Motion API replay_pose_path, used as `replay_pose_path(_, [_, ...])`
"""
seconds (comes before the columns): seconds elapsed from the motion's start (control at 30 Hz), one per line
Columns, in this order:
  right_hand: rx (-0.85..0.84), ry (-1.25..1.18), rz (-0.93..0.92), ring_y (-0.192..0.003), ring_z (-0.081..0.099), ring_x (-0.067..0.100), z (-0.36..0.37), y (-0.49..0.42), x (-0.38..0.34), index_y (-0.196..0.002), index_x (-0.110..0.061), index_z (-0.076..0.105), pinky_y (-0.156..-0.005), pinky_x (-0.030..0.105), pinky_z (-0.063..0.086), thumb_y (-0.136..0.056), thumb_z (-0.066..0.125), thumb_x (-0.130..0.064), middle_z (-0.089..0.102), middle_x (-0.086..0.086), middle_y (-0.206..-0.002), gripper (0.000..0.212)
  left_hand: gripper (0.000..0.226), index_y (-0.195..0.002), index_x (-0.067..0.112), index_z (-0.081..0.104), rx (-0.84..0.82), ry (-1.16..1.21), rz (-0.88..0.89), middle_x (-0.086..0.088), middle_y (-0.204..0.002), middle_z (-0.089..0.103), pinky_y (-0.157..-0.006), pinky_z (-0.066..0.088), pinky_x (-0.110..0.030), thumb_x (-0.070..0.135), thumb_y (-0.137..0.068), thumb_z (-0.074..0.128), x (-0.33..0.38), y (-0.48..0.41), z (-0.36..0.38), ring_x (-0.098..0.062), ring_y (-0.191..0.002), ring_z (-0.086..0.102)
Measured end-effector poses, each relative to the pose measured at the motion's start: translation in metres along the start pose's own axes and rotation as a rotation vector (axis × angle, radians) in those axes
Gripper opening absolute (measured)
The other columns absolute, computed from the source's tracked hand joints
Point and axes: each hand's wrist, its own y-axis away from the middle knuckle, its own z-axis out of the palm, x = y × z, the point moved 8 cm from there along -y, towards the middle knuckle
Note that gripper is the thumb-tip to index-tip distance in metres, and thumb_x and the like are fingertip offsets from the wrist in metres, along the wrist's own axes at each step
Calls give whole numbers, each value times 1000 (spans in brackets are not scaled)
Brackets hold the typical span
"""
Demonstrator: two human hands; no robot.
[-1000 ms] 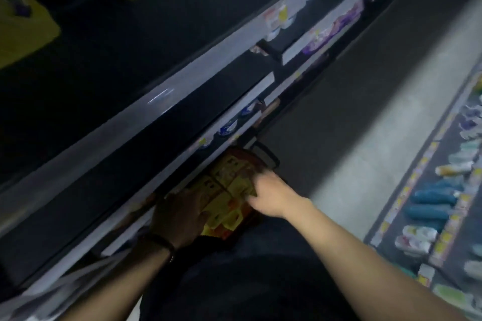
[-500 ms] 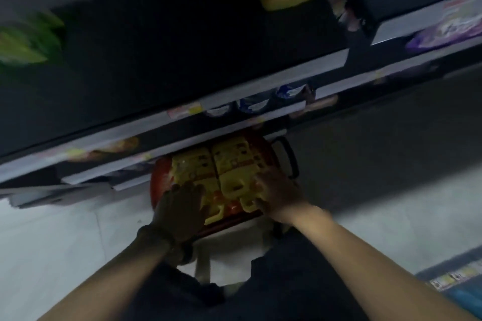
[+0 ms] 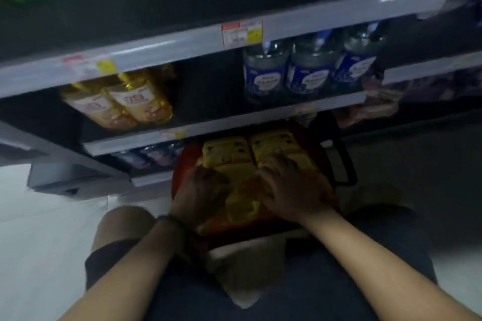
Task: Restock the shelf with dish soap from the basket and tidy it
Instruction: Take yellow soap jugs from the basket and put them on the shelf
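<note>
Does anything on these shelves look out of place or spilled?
Nothing looks spilled or knocked over. The one oddity is a bare gap on the shelf between the golden bottles and the blue-labelled bottles. Blur could hide small damage.

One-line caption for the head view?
Left hand and right hand on yellow soap jugs in a red basket by the shelf.

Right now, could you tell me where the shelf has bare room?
A bare gap lies between the golden bottles and the blue-labelled bottles. The basket is crowded: yellow soap packs fill it under the left hand and right hand.
</note>
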Motion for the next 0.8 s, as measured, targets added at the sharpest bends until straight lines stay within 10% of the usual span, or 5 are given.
replay_pose_path(0.43, [-92, 52, -1, -164, -6, 25, 29, 39, -13, -165, -37, 28, -130, 49, -5, -107, 53, -45, 0, -5, -178, 65, 46, -147, 35, 52, -155, 70, -232, 5, -151, 53, -109, 49, -39, 45, -102, 59, -3, 36, 13, -24, -139, 48])
replay_pose_path(0.6, [0, 12, -18, -159, 19, 26, 20, 16, -17, -162, -33, 25, -128, 53, 25, -99, 61, -43, 22, -4, -172, 73, 54, -155, 39, 40, -251, -41, -258, 1, -155, 49, -110, 49, -42, 48, -103, 54, -3, 24, 25, -30, -142, 44])
replay_pose_path(0.8, [12, -41, 35, -160, 21, 26, 26, 9, -7, -164, -38, 21, -126, 56, 28, -96, 63, -43, 25, -4, -172, 80, 92, -147, 33, 51, -185, -22, -260, 1, -149, 54, -102, 52, -45, 80, -75, 18, 0, 18, 16, -33, -140, 46])
